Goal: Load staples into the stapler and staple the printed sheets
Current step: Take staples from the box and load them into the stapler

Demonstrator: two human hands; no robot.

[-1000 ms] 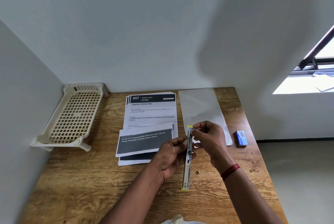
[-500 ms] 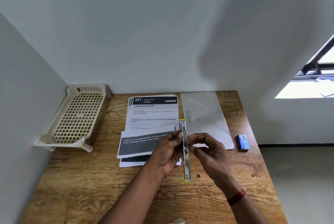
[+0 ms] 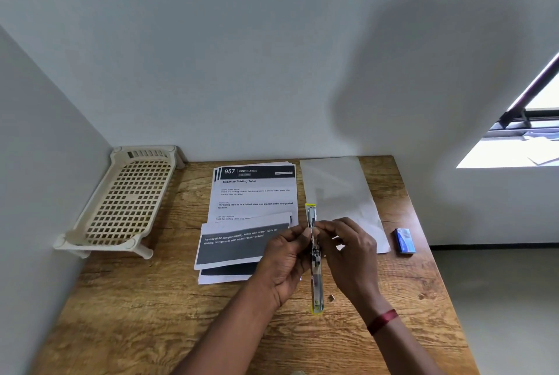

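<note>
pinching the stapler [image 3: 317,284] from either side, the left hand [image 3: 284,259] and right hand [image 3: 348,256] both have fingers curled on its middle, over the bench [image 3: 151,314]. the stapler is swung open into one long strip, its long axis running straight away from the person, one yellow end near, the other pointing at the wall [image 3: 272,72]. sheets [image 3: 254,193] lie just left of it; a blue staple box [image 3: 404,241] sits well to the right.
</note>
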